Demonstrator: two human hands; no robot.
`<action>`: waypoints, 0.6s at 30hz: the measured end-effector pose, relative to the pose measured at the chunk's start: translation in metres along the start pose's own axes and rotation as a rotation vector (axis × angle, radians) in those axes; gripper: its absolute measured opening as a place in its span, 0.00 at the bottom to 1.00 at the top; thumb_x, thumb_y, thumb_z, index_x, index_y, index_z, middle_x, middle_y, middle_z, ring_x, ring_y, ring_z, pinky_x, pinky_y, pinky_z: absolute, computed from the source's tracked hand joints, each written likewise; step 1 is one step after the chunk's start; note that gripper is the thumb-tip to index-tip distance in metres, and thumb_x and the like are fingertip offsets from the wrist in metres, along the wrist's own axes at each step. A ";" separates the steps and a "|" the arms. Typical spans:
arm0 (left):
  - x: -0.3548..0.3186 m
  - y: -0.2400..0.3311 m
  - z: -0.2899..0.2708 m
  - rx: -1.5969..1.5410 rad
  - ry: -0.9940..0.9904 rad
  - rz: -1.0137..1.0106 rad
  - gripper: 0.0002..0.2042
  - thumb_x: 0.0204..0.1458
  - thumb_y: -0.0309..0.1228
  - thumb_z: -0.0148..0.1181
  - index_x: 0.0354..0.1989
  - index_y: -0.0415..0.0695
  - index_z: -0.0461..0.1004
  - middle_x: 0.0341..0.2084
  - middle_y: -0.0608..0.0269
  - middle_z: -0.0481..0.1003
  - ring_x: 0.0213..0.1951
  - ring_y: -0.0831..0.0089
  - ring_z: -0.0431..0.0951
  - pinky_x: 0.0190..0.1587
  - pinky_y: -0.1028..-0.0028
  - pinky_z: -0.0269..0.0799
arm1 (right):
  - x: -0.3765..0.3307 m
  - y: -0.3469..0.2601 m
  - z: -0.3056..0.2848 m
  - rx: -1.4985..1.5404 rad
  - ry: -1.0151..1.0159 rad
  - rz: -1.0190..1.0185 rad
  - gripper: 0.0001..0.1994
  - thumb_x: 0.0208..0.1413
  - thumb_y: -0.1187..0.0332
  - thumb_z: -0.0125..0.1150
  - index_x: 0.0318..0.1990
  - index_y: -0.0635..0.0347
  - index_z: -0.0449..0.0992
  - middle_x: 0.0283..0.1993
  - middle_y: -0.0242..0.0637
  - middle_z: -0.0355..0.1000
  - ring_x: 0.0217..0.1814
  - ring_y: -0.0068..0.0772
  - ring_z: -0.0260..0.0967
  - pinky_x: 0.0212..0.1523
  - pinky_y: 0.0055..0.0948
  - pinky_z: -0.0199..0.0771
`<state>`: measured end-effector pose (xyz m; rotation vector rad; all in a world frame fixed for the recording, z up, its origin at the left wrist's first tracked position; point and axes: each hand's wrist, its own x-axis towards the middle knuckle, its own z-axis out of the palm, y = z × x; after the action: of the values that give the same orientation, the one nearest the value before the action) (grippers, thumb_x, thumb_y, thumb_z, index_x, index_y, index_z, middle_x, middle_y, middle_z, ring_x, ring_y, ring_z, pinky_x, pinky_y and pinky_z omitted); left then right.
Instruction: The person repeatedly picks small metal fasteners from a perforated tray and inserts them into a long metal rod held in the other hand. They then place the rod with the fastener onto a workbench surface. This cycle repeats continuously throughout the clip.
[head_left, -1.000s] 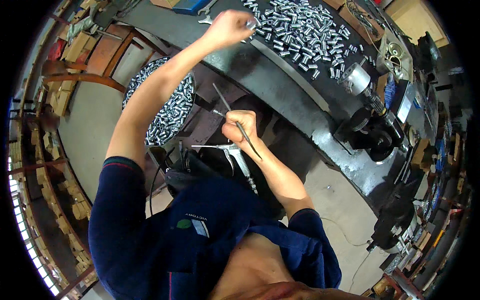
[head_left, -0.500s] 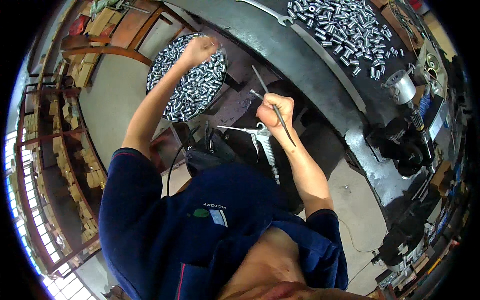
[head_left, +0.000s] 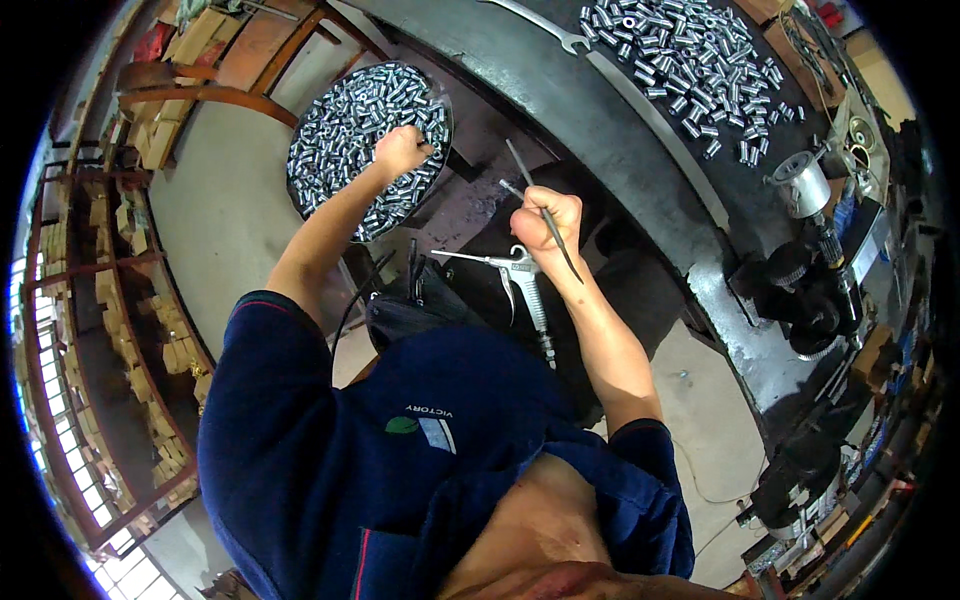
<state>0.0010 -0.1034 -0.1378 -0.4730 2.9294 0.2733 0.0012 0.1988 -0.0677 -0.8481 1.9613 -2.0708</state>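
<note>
The left hand [head_left: 400, 152] is clenched among small metal sleeves in the round tray [head_left: 300, 180], upper left. A thin rod [head_left: 548, 218] is gripped by the right hand [head_left: 548, 222], centre frame.

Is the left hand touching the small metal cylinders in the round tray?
Touching. The head view shows the left hand resting closed on the heap of metal cylinders in the round tray, no gap visible.

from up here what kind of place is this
Most likely a small metalworking shop. A round bin full of short metal sleeves sits under the left hand, more sleeves are spread on a dark steel bench, and the right hand holds thin rods.
</note>
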 end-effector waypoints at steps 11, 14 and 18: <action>0.000 -0.024 -0.015 -0.470 0.083 0.043 0.13 0.34 0.33 0.63 0.25 0.39 0.69 0.19 0.53 0.72 0.25 0.63 0.74 0.29 0.69 0.68 | 0.001 -0.005 0.003 0.059 0.019 0.060 0.12 0.33 0.72 0.52 0.13 0.63 0.54 0.12 0.34 0.44 0.16 0.17 0.42 0.15 0.25 0.44; -0.022 0.013 -0.043 -1.072 -0.137 0.101 0.06 0.44 0.26 0.58 0.25 0.37 0.69 0.21 0.58 0.73 0.25 0.70 0.76 0.30 0.76 0.72 | 0.002 -0.012 0.000 -0.020 0.004 0.051 0.11 0.34 0.72 0.51 0.13 0.64 0.55 0.12 0.35 0.44 0.16 0.18 0.43 0.15 0.25 0.44; -0.055 0.068 -0.072 -1.579 -0.418 -0.075 0.09 0.49 0.30 0.57 0.35 0.38 0.71 0.23 0.57 0.74 0.27 0.67 0.78 0.33 0.73 0.74 | 0.001 -0.012 -0.001 -0.009 0.018 0.068 0.11 0.34 0.71 0.52 0.13 0.64 0.55 0.12 0.34 0.44 0.16 0.18 0.42 0.15 0.25 0.44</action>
<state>0.0213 -0.0384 -0.0469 -0.5256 1.7015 2.2652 0.0028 0.2003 -0.0559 -0.7568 1.9816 -2.0398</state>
